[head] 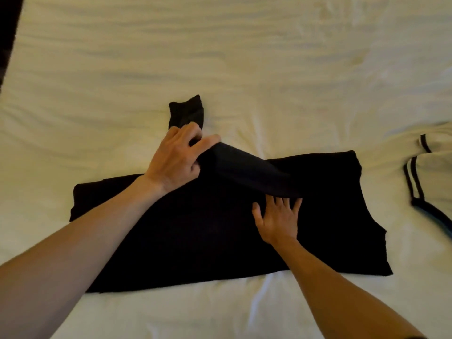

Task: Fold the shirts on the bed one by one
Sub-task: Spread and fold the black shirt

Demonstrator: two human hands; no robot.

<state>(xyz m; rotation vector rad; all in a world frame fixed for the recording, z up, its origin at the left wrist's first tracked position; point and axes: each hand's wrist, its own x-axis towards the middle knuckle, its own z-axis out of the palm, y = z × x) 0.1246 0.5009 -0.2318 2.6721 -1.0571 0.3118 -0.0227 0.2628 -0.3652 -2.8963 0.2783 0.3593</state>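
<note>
A black shirt point(195, 228) lies partly folded across the white bed point(220, 57), its body a wide dark rectangle. My left hand point(176, 157) grips the shirt's long sleeve point(244, 172) above the far edge of the body, and the cuff end point(187, 111) sticks up beyond my fingers. My right hand point(277, 218) presses flat on the shirt body with fingers spread, right where the lifted sleeve meets the body.
A white shirt with dark trim point(430, 172) lies at the right edge of the bed. A dark headboard or wall point(8, 33) shows at the top left corner. Wrinkled sheet stretches beyond the black shirt.
</note>
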